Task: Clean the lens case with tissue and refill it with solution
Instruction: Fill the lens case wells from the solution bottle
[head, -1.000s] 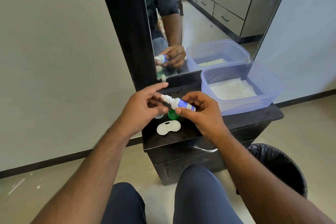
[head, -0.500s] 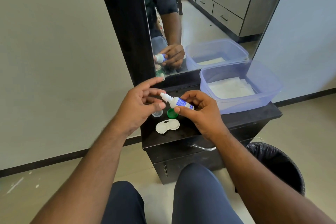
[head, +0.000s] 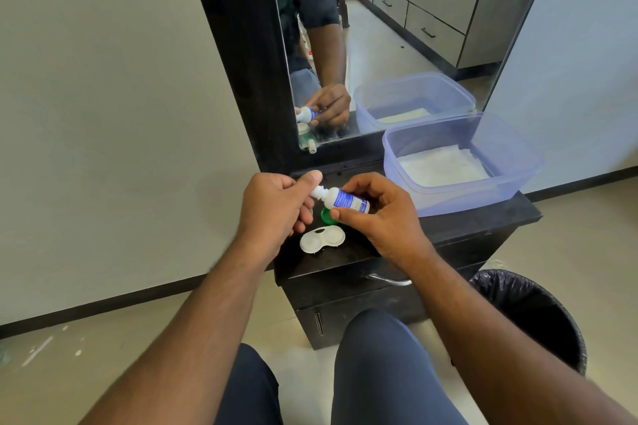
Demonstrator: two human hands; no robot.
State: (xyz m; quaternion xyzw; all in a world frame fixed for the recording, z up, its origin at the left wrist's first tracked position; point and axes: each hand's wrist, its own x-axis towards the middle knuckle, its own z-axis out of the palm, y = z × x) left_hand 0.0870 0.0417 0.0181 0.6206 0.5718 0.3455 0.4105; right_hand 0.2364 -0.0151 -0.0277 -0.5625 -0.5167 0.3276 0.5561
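Note:
A small white solution bottle [head: 347, 201] with a blue label lies tilted in my right hand [head: 383, 217], nozzle pointing left. My left hand [head: 276, 209] pinches the bottle's white tip between thumb and curled fingers. Below both hands, the white two-well lens case [head: 322, 240] lies open on the black dresser top [head: 455, 228]. A green case cap [head: 325, 216] sits just behind it, partly hidden by my right thumb. Folded white tissue [head: 445, 167] lies in a clear blue plastic tub [head: 518, 155] to the right.
A mirror [head: 397, 28] stands behind the dresser and reflects my hands and the tub. A bin lined with a black bag [head: 531, 317] stands on the floor at the right. My knees are just below the dresser drawer with its metal handle [head: 390, 279].
My left hand's fingers, straight and spread before, have curled and closed on the bottle's tip. The right hand still holds the bottle in about the same place.

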